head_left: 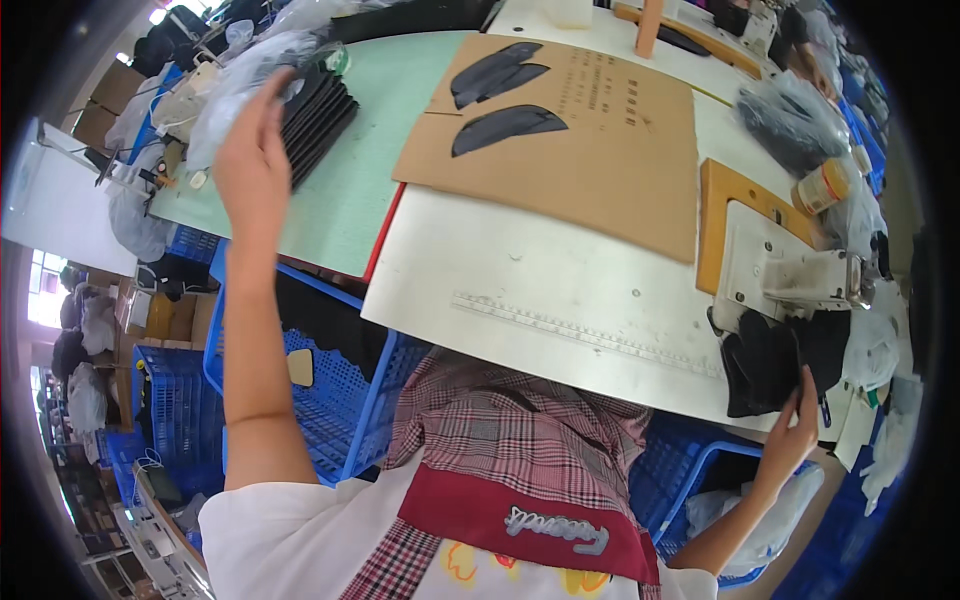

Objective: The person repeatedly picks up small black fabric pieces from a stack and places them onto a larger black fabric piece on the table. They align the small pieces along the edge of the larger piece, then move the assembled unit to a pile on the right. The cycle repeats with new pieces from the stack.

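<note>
At the far left, my left hand (255, 160) reaches over the green table top, its fingers stretched out along the side of a stack of black pieces (318, 125). Whether its fingertips touch the stack is hard to make out. My right hand (793, 428) is at the right end of the white table, with fingers closed on the edge of a black fabric piece (762, 365). That fabric lies beside the sewing machine (790, 265). Several dark curved pieces (510, 130) rest on a flat cardboard sheet (620, 165) between my hands.
Blue crates (345, 440) stand under the table on both sides of me. A ruler scale (590, 335) runs along the white table top. Clear plastic bags (790, 120) and a yellow-lidded jar (820, 187) are behind the machine. More bagged goods crowd the far left.
</note>
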### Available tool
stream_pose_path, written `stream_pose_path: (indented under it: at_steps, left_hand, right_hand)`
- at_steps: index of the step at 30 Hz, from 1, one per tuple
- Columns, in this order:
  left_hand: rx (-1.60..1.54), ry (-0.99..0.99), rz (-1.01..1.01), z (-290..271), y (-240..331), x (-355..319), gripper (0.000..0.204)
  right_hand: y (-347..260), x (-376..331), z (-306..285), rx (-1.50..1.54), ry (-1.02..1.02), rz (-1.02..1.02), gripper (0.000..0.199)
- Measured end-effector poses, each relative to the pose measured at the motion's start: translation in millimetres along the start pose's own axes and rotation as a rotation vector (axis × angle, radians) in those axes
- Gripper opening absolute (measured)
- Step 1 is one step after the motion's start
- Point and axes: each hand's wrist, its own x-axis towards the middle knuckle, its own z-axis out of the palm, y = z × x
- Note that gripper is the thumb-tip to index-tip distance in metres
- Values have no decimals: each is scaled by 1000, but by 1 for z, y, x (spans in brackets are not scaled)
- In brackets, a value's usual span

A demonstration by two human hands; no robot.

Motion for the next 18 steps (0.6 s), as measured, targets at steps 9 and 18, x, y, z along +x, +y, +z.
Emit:
stream_pose_path:
  at_steps: [9,18]
  left_hand:
    - [282,-334,0,63,-171,-25,31]
    - [-161,-226,-14,59,-43,-65,31]
  right_hand:
    - [-172,-23,20,0,-60,-501,36]
    - [-291,23,95,178,-154,-832,50]
